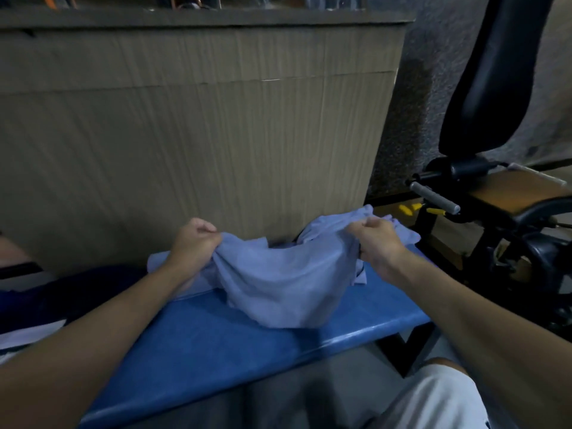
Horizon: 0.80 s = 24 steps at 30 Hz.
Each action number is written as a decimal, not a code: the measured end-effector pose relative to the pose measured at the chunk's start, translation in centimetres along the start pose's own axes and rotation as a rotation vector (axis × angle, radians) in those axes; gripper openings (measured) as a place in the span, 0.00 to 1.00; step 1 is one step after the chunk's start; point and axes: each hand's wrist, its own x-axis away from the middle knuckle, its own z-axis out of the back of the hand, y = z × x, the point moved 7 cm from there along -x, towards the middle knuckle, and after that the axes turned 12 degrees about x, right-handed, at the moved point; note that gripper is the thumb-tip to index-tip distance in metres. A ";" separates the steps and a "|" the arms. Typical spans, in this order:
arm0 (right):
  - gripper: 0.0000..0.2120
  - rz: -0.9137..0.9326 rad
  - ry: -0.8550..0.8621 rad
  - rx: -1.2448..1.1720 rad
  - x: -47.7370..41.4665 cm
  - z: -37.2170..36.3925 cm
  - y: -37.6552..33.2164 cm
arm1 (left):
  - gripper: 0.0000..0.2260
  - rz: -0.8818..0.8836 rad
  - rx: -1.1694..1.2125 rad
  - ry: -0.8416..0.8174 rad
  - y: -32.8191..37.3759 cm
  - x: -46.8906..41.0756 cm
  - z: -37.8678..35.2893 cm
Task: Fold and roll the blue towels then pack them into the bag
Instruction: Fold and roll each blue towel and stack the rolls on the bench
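Observation:
A light blue towel (278, 283) hangs slack between both hands above a blue padded bench (216, 345). My left hand (195, 243) grips its left end in a fist. My right hand (376, 239) pinches the right end, where more light blue cloth (334, 222) bunches behind it. The towel's lower edge droops onto the bench. Another light blue piece (158, 261) lies under my left wrist. No bag is in view that I can tell.
A tall cardboard sheet (185, 134) stands right behind the bench. Black gym equipment with a padded back (483, 72), a brown seat (507, 193) and a grey handle (436, 198) stands at the right. My knee in white shorts (439, 397) is at lower right.

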 end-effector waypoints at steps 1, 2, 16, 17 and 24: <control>0.08 -0.014 -0.030 0.014 0.4 -0.5 1.5 | 0.06 0.016 -0.027 -0.029 -1.6 0.6 0.1; 0.08 -0.041 -0.054 0.028 0.8 -1.1 3.2 | 0.08 0.032 -0.063 -0.070 -3.2 1.2 0.0; 0.07 -0.372 -0.321 0.070 4.0 -5.8 15.8 | 0.20 0.454 -0.449 -0.264 -17.6 3.1 -2.2; 0.10 -0.373 -0.300 0.086 3.7 -5.7 16.2 | 0.22 0.449 -0.471 -0.272 -17.8 3.0 -2.5; 0.09 -0.349 -0.156 0.166 1.9 -6.0 17.6 | 0.10 0.350 -0.460 -0.202 -17.8 1.9 -3.8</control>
